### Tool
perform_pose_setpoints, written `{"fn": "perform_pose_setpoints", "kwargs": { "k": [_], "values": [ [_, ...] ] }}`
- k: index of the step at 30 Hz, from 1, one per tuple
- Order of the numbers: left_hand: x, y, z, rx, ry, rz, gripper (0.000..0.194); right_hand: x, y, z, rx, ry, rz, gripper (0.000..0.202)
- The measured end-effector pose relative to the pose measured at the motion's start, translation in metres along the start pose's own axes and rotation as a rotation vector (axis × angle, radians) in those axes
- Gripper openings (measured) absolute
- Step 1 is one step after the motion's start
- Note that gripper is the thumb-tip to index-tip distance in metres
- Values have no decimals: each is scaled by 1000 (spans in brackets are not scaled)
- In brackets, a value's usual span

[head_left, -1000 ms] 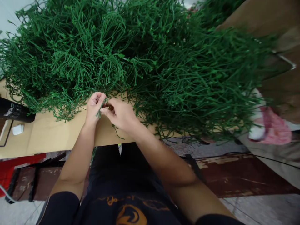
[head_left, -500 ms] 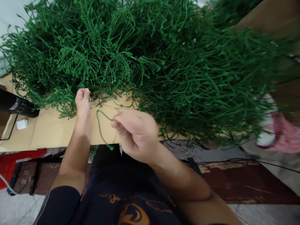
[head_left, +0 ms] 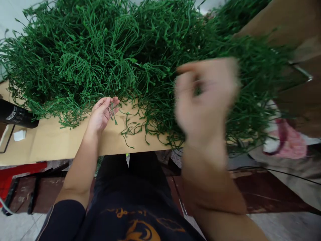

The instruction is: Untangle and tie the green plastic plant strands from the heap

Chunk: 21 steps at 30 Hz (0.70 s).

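A big heap of thin green plastic-looking plant stems (head_left: 100,63) with small knobbed tips spreads over the cardboard-covered table. At its front edge, my left hand (head_left: 101,112) is palm up, with the thumb against the curled fingers. A short green stem (head_left: 114,115) hangs from those fingers. My right hand (head_left: 207,97) is raised over the right part of the heap, smeared by motion. Its fingers look bent in a ring, but whether anything is in them cannot be made out. Several loose stems (head_left: 130,129) lie on the cardboard between the hands.
A black vacuum bottle (head_left: 17,115) lies at the left beside a small white piece (head_left: 19,135). The cardboard's front edge (head_left: 62,159) runs before my lap. At right are a brown carton (head_left: 288,23) and a pink-and-white cloth item (head_left: 288,139).
My right hand has swung up and to the right, and the bent stem it held is no longer visible. My left hand has shifted right and turned, its fingers less tightly closed.
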<state>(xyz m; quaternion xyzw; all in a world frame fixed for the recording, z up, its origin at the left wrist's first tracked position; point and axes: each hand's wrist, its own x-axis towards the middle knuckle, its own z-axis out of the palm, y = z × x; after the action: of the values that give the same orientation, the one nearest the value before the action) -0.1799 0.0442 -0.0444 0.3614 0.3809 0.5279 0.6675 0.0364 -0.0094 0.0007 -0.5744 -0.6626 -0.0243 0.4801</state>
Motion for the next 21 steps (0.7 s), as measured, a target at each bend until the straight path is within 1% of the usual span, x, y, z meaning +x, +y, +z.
{"fn": "perform_pose_setpoints", "kwargs": {
  "k": [1, 2, 3, 5, 7, 10, 13, 15, 18, 21],
  "values": [
    [0, -1, 0, -13, -4, -5, 12, -7, -13, 21, 79, -111, -33, 39],
    [0, -3, 1, -23, -4, -8, 11, -13, -24, 42, 197, -268, -13, 35],
    [0, -4, 1, -29, 0, -11, 11, -19, -34, 61, 280, -361, 30, 31],
    [-1, -5, 2, -44, 2, -28, 9, -25, -45, 91, 401, -485, 106, 26],
    [-1, -4, 3, -75, -14, -52, 8, -28, -45, 106, 483, -523, 175, 18],
    [-1, -2, 5, -113, -46, -79, 7, -29, -37, 109, 627, -514, 241, 12],
    [-1, -1, 6, -86, -41, -71, 8, -32, -32, 104, 720, -472, 241, 14],
    [-1, -3, 5, -35, -12, -37, 10, -36, -33, 100, 681, -462, 208, 17],
    [-1, -8, 3, 32, 18, 40, 10, -43, -40, 91, 543, -461, 162, 20],
    [-4, -11, 6, 35, 23, 121, 10, -47, -47, 81, 483, -457, 133, 20]
  ]
}}
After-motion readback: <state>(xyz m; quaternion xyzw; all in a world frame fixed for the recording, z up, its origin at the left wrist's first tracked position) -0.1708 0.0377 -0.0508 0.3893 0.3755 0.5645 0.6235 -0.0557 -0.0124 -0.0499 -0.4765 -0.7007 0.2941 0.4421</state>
